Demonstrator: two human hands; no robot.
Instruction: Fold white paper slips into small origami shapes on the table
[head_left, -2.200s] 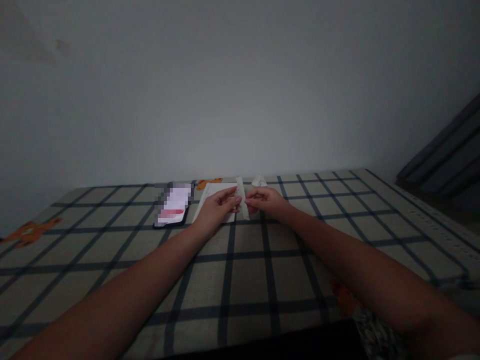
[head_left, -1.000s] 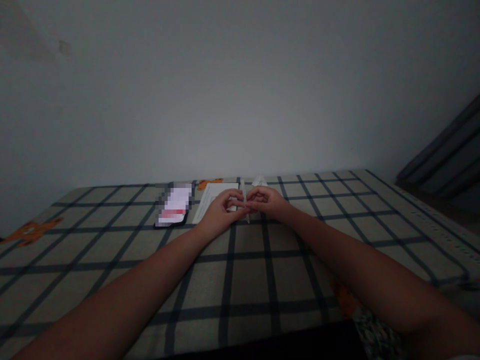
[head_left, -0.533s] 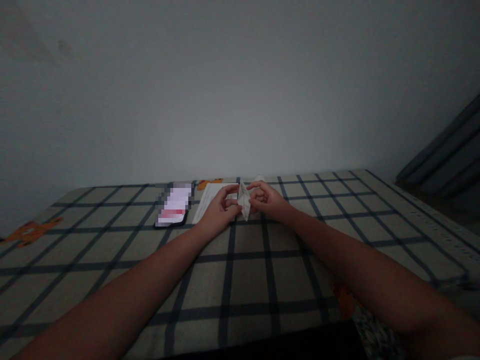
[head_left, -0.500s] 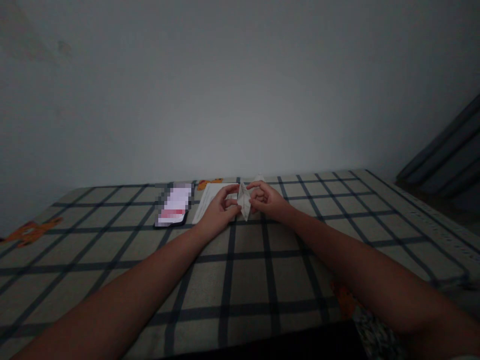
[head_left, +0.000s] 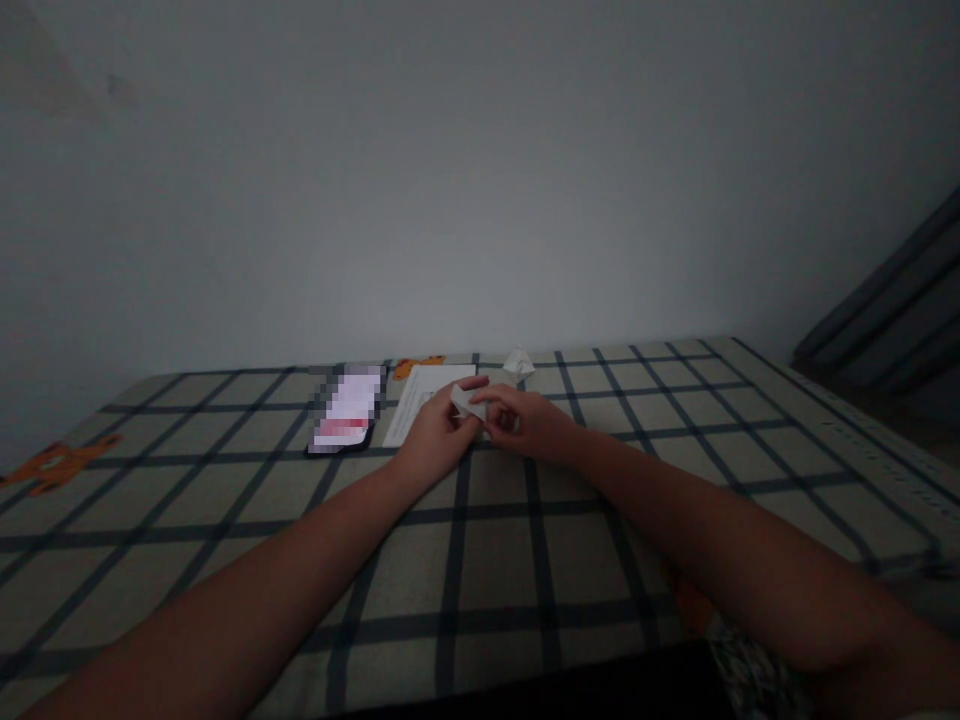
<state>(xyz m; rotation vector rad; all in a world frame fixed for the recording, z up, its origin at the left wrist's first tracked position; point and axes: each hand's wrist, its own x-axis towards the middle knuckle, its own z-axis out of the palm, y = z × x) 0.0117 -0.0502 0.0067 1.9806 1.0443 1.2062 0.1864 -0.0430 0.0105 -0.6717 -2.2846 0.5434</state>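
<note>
A small piece of folded white paper [head_left: 469,402] is held between both hands above the checked cloth. My left hand [head_left: 439,428] is closed on its left side, the thumb below and the fingers behind it. My right hand [head_left: 525,420] pinches at its right side, with the index finger lying along the paper's upper face. The fingers cover part of the paper, so its full shape is hidden. Just beyond the hands, a second folded white paper piece [head_left: 518,364] stands on the cloth, touched by neither hand.
Left of the hands lies a white printed sheet [head_left: 405,412], partly covered by my left hand. Beside it is a phone [head_left: 349,405] with a lit, blurred screen. The checked cloth [head_left: 495,560] reaches back to a grey wall [head_left: 480,180]. Dark fabric [head_left: 892,285] hangs at right.
The folded paper has turned from upright, point down, to tilted left and flatter in the hands. My right hand has moved slightly left and down, uncovering the second paper piece behind.
</note>
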